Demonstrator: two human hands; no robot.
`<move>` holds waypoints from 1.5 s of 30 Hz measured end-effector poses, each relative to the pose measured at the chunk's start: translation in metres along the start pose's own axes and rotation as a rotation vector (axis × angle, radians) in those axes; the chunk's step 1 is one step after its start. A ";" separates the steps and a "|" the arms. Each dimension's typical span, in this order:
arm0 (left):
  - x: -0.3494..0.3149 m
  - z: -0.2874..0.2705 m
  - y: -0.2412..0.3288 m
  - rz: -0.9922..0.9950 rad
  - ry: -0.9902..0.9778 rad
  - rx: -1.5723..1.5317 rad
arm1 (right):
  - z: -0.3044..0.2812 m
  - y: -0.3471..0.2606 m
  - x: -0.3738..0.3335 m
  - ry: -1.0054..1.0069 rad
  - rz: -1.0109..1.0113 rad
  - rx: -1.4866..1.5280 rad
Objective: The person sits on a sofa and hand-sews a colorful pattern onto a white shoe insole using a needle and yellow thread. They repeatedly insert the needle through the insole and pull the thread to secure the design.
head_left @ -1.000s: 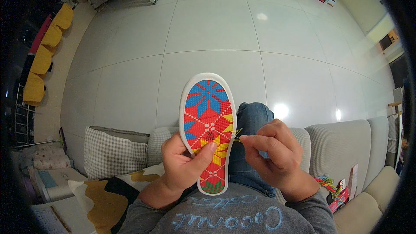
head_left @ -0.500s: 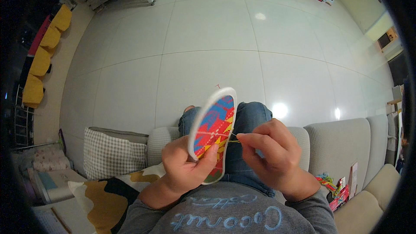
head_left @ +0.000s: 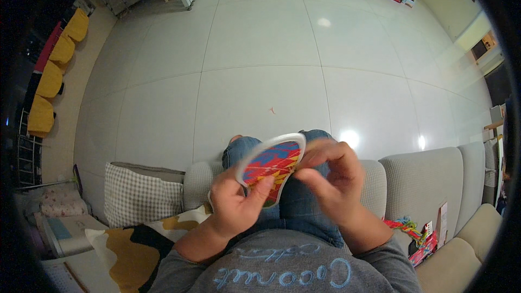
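Observation:
My left hand (head_left: 242, 198) grips an embroidered insole (head_left: 271, 165) over my lap, thumb on its patterned face and the other fingers mostly hidden behind. The insole has a white rim and blue, red, yellow and green stitching; it stands tilted, its top edge blurred. At its right edge is my right hand (head_left: 334, 176), thumb tip against the rim and fingers curled, the index finger reaching toward the back. Motion smears those fingertips, and what they pinch is hidden. No needle or thread can be made out now.
On the sofa (head_left: 423, 184) at my right lies a bundle of colourful thread (head_left: 404, 228) by a red packet (head_left: 423, 252). A checked cushion (head_left: 142, 192) and a patterned cushion (head_left: 127, 249) are at my left. A red thread scrap (head_left: 272, 110) lies on the tiled floor (head_left: 260, 87).
The insole has tipped and dropped slightly toward my lap. My right hand, which pinched a needle with yellow thread beside the insole, has moved left to its edge, fingers partly behind it.

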State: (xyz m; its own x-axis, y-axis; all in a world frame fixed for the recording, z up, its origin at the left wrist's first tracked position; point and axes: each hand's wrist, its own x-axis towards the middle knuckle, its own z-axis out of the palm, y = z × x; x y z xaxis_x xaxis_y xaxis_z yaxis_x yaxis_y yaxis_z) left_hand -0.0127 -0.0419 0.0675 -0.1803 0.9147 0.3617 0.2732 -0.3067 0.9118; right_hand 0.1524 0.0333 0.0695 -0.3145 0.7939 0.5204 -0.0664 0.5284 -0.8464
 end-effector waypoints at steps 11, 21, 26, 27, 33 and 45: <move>0.003 0.010 -0.008 -0.274 -0.074 -0.678 | 0.008 0.023 -0.013 -0.183 0.809 1.251; 0.005 0.000 -0.022 -0.465 0.015 -1.071 | -0.009 0.043 -0.002 0.278 0.691 1.362; 0.012 -0.019 -0.043 -0.483 -0.088 -1.444 | -0.083 0.058 -0.013 0.431 0.519 1.264; 0.014 -0.023 -0.046 -0.450 -0.130 -1.452 | -0.099 0.062 -0.016 0.492 0.474 1.165; 0.014 -0.029 -0.065 -0.450 -0.374 -1.746 | -0.202 0.073 -0.050 0.771 0.216 0.603; 0.016 0.013 -0.055 -0.538 -0.719 -2.038 | -0.090 0.018 -0.022 0.468 0.129 0.029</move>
State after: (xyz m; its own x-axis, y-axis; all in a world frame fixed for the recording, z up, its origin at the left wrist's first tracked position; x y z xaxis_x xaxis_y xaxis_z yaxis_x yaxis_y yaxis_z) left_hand -0.0180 -0.0073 0.0203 0.5229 0.7490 0.4069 -0.8075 0.5882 -0.0451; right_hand 0.2436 0.0527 0.0535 0.1369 0.9059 0.4008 -0.0831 0.4137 -0.9066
